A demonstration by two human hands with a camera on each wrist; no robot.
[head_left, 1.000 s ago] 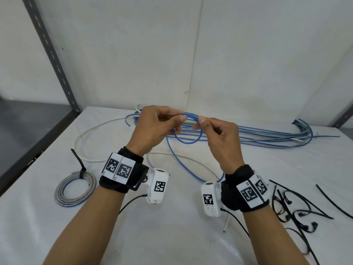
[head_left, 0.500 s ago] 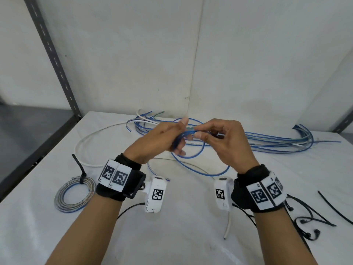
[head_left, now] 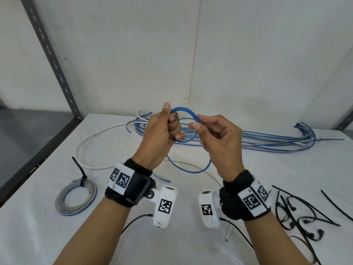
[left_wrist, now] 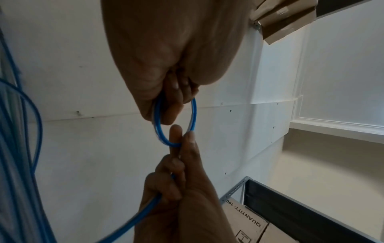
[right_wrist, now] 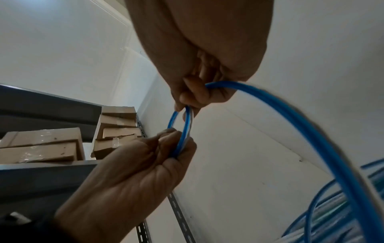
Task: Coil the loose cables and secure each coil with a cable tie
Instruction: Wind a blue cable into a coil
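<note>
Above the table (head_left: 47,236), blue cable (head_left: 184,110) looped between left hand (head_left: 160,134), right hand (head_left: 219,138)

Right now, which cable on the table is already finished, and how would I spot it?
Start at the white table's left edge, beside the dark metal upright. There lies a flat grey-and-blue cable coil, cinched by a black cable tie; the other cables lie loose.

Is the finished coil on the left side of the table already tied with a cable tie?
Yes, in the head view the finished coil has a black cable tie cinched around its far edge.
</note>
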